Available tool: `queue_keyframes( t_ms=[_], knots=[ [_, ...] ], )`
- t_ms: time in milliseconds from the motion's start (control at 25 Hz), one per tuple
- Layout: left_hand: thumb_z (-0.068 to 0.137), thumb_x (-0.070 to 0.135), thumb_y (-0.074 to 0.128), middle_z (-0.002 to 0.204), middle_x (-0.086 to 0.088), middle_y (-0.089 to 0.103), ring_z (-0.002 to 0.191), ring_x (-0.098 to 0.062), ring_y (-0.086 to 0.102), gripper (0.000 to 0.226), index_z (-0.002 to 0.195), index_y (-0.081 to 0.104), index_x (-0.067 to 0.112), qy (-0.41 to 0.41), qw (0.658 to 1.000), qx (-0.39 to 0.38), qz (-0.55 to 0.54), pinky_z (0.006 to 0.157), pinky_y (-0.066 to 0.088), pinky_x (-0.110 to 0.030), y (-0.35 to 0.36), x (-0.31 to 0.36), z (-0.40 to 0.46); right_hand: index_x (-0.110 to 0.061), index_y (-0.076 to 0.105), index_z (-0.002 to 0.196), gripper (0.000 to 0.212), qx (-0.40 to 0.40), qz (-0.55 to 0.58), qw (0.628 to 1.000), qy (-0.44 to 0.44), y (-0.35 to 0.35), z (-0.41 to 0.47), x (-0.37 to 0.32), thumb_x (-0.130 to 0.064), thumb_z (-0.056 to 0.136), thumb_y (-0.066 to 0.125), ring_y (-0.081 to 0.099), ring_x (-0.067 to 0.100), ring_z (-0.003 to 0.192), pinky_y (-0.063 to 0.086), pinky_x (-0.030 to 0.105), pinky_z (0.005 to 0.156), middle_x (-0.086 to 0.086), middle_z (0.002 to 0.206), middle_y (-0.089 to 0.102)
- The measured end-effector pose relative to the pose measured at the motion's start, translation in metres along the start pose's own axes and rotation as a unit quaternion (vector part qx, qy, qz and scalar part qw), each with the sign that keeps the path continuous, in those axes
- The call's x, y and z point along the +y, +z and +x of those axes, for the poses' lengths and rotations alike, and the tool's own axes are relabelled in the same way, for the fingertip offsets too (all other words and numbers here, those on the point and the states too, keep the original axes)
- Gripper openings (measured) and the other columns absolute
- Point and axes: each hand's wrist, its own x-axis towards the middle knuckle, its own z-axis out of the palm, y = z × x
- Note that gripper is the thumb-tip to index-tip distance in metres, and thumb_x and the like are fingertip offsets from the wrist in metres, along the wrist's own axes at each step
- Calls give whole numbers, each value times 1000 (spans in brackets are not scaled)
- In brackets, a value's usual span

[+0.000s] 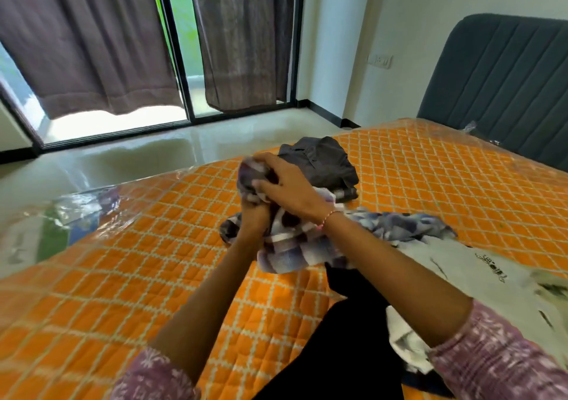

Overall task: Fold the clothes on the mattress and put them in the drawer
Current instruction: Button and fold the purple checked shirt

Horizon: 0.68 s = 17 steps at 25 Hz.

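Observation:
Both my hands hold a blue, white and dark checked garment (295,246) above the orange quilted mattress (129,270). My left hand (253,215) grips a bunch of it from below. My right hand (285,184) lies over the top with fingers curled round the cloth. The garment's tail trails to the right across the mattress. Behind my hands sits a folded dark grey shirt (322,160). A black garment (353,323) and a white printed garment (479,280) lie loose at the lower right.
The mattress wears a clear plastic cover, crumpled at its left corner (76,212). A grey padded headboard (504,86) stands at the right. Beyond the mattress are a glossy floor, glass doors and dark curtains (92,40). No drawer is in view.

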Motion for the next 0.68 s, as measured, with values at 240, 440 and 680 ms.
queue_keyframes(
  t_ms=[240,440,680],
  knots=[
    [101,18,34,96,-16,56,89,-31,54,24,93,54,9,-80,994,4,-71,83,44,-43,-81,59,11,-20,24,149,95,-128,0,986,103,1,-34,33,-33,73,80,36,20,136,31,39,113,3,149,37],
    [97,30,43,67,-5,70,60,-17,67,41,73,72,13,-81,991,31,-101,53,54,-24,-135,113,-7,3,61,109,24,-40,68,989,125,80,14,-14,-15,93,56,59,38,98,47,52,85,25,106,65],
    [81,52,64,146,-18,35,128,-32,45,87,148,22,14,-24,966,250,66,95,43,-32,-234,153,-33,-2,56,119,30,2,267,956,118,168,67,-117,-4,89,57,56,35,112,44,47,98,21,121,61]
  ],
)
